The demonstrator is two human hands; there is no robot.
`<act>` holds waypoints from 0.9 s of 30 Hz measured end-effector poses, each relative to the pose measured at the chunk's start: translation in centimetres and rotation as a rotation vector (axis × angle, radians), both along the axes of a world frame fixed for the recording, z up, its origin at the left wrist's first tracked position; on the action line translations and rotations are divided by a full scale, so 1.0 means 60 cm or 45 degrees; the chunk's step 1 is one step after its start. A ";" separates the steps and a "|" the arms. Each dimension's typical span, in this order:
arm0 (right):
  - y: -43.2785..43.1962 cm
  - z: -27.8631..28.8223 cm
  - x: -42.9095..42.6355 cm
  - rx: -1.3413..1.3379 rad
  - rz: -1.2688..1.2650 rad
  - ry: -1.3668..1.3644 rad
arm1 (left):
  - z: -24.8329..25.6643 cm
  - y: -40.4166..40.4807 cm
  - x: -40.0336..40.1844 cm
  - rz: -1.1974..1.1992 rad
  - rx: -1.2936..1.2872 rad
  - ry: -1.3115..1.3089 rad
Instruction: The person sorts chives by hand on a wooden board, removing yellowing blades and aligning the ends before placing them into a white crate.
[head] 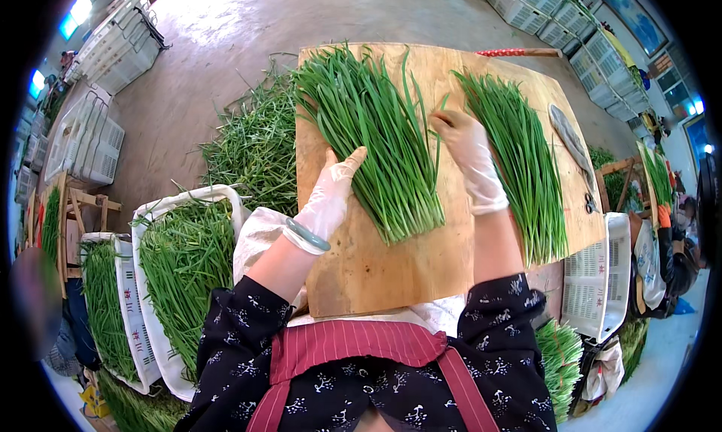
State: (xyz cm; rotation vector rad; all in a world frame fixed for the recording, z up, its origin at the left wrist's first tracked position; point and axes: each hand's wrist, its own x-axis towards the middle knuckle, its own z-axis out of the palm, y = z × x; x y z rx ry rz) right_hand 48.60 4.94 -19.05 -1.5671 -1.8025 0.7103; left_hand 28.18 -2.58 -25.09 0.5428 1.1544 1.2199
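A broad bunch of garlic chives (pixel 378 144) lies aslant on the wooden board (pixel 389 280), its pale cut ends towards me. My left hand (pixel 335 186), in a thin clear glove with a bangle at the wrist, holds the bunch's left edge; the thumb lies over the leaves and some fingers are hidden by them. Just past the bunch's right side, my gloved right hand (pixel 465 144) pinches a thin green blade that shows above and below the fingers. To the right of that hand rests a second, narrower chive bunch (pixel 522 167).
A grey cloth-like strip (pixel 568 136) and small scissors (pixel 590 203) lie on the board's right side. A red-wrapped stick (pixel 519 52) juts beyond the far edge. Loose trimmings (pixel 254 139) heap on the floor left, near a chive-filled white crate (pixel 217 192). Another white crate (pixel 617 274) stands right.
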 end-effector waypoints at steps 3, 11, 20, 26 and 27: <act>0.047 0.023 -0.088 0.098 0.061 -0.221 | 0.009 -0.008 0.010 0.016 0.105 -0.004; 0.129 -0.084 -0.156 -0.124 -0.073 -0.430 | 0.028 -0.003 0.012 -0.077 -0.022 0.037; 0.080 -0.040 -0.182 -0.488 0.213 -0.255 | -0.002 -0.002 -0.009 0.031 0.032 -0.070; 0.088 0.058 -0.185 0.254 0.388 0.538 | 0.019 -0.004 0.003 -0.063 0.044 -0.087; 0.088 0.072 -0.166 0.234 0.339 0.540 | 0.013 -0.005 -0.003 -0.048 0.040 -0.071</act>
